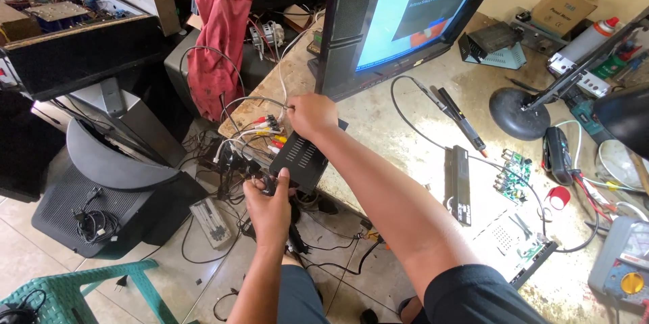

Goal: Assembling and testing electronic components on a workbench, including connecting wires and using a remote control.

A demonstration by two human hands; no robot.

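A small black box with a vented top [301,158] sits at the near-left edge of the desk [405,128], partly overhanging it, just in front of the black monitor [399,19] whose screen is lit blue. Its long axis runs roughly from near-left to far-right, and its left end faces out over the floor. Out of that left end comes a bunch of coloured plugs [270,133], red, yellow and white, on thin white and grey leads.

The right hand [309,114] is over the far end of the box, the arm reaching across from the near right. Its grip is pinched together on a thin grey cable [253,101] that loops away to the left. The left hand [267,205] is below the desk edge, at the near-left corner of the box, thumb up against that corner; its fingers are curled together round a small dark plug or lead [260,185], though what exactly it is cannot be told. So the box lies between the two hands, the right one above and beyond it, the left one below and nearer; the plugs lie closer to the right hand.

Further out, a red cloth [220,33] hangs at the far left, a green circuit board [514,175] and a black stick-shaped unit [460,182] lie to the right on the desk, and a tangle of black cables [223,222] covers the tiled floor [27,236] beside a green plastic chair [74,290].
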